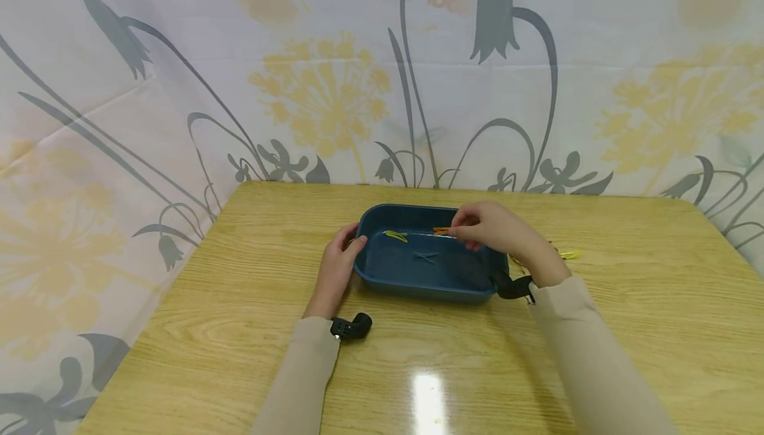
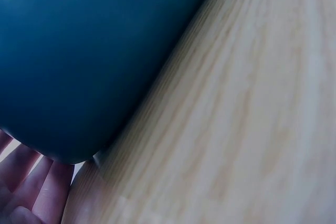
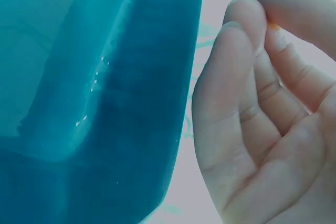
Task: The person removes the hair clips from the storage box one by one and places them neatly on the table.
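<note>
A dark blue rectangular tray point(image 1: 426, 293) stands on the table. My left hand point(image 1: 340, 261) grips its left end, thumb at the rim and fingers along the outer wall. In the left wrist view, the fingers point(image 2: 55, 192) touch the tray's curved corner. Above the tray's right part, my right hand point(image 1: 492, 228) pinches an orange rubber band point(image 1: 440, 231) between thumb and fingertips. Only a bit of orange shows between the fingers in the right wrist view. Inside the tray lie a yellow rubber band point(image 1: 396, 236) and a blue-green one point(image 1: 426, 258), apart from each other.
Several thin yellow and dark bands point(image 1: 570, 254) lie right of the tray, partly hidden by my right wrist. The wooden table point(image 1: 251, 289) runs back to a flower-patterned cloth point(image 1: 334, 110). Each wrist carries a black camera point(image 1: 353, 326).
</note>
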A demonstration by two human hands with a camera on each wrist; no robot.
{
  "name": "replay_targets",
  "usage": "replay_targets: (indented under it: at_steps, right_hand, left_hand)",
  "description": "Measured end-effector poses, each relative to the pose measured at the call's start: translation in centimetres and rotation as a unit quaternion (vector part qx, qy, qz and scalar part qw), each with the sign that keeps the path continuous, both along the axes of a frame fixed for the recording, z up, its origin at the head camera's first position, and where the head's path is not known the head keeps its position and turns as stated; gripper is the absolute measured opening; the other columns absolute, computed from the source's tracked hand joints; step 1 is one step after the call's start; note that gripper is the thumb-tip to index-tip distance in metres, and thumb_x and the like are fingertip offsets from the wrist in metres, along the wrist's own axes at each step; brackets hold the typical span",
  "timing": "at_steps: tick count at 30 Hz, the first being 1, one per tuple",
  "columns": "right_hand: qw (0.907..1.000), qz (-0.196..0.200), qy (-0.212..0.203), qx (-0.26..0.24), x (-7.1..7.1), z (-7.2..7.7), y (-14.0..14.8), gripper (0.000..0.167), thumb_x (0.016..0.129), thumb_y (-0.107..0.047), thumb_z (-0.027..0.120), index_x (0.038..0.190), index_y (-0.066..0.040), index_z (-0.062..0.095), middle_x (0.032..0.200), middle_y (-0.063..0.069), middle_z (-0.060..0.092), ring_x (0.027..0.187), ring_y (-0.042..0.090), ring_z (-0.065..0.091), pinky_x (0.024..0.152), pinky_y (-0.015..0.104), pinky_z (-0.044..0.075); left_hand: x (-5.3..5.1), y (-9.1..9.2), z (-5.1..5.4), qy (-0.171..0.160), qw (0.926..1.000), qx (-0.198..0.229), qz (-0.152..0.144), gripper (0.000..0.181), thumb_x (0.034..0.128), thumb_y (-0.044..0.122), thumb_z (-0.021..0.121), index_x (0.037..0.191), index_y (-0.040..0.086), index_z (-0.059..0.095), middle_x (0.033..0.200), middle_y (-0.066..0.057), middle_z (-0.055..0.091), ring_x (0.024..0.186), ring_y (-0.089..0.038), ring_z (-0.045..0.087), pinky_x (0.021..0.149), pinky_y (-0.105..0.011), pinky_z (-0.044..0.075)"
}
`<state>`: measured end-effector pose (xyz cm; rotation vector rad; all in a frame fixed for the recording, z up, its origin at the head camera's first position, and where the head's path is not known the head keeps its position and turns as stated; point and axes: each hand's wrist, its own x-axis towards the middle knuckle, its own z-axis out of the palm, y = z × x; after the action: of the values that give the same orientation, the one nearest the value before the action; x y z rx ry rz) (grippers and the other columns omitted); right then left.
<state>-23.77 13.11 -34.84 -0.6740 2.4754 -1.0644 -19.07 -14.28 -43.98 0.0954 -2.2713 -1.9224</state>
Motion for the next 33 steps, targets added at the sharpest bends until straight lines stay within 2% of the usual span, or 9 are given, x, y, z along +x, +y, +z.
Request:
replay_targets:
  at_steps: [8, 17, 27, 33]
  right_hand:
    - [0.9995, -0.024, 0.017, -0.015, 1.1, 0.3, 0.6, 0.026, 0.087, -0.030, 0.057, 0.097, -0.006, 0.060, 0.077, 0.007, 0.059, 0.071, 0.028, 0.057, 0.067, 0.041, 0.048]
    - [0.9986, -0.027, 0.045, -0.006, 2.0, 0.7, 1.4, 0.020, 0.087, -0.026, 0.057, 0.094, -0.008, 0.060, 0.073, 0.005, 0.058, 0.064, 0.020, 0.055, 0.066, 0.040, 0.047]
    - [0.9973, -0.046, 0.053, -0.018, 2.9, -0.1, 2.2, 0.019, 0.088, -0.028, 0.056, 0.094, -0.011, 0.060, 0.073, 0.004, 0.058, 0.064, 0.023, 0.056, 0.063, 0.037, 0.045]
    - [0.9961, -0.056, 0.062, -0.028, 2.9, -0.8, 3.0, 0.026, 0.088, -0.033, 0.054, 0.099, -0.010, 0.061, 0.080, 0.009, 0.059, 0.066, 0.020, 0.056, 0.062, 0.036, 0.047]
  left_hand:
    - [-0.1, 0.0, -0.1, -0.001, 1.0000, -0.007, 0.001, 0.035, 0.0888, 0.027, 0.054, 0.122, 0.017, 0.053, 0.119, 0.000, 0.054, 0.107, -0.016, 0.050, 0.092, -0.035, 0.038]
    - [-0.1, 0.0, -0.1, -0.006, 1.0000, -0.005, 0.001, 0.035, 0.0886, 0.030, 0.054, 0.122, 0.019, 0.053, 0.119, 0.001, 0.053, 0.108, -0.015, 0.049, 0.093, -0.035, 0.037]
    - [0.1, 0.0, 0.1, -0.016, 0.9999, -0.003, 0.002, 0.035, 0.0884, 0.032, 0.054, 0.122, 0.020, 0.053, 0.119, 0.002, 0.053, 0.108, -0.015, 0.048, 0.094, -0.035, 0.036]
    - [0.0, -0.1, 0.0, -0.016, 0.9999, -0.005, 0.002, 0.036, 0.0882, 0.032, 0.054, 0.122, 0.020, 0.053, 0.119, 0.001, 0.053, 0.108, -0.015, 0.048, 0.094, -0.035, 0.036]
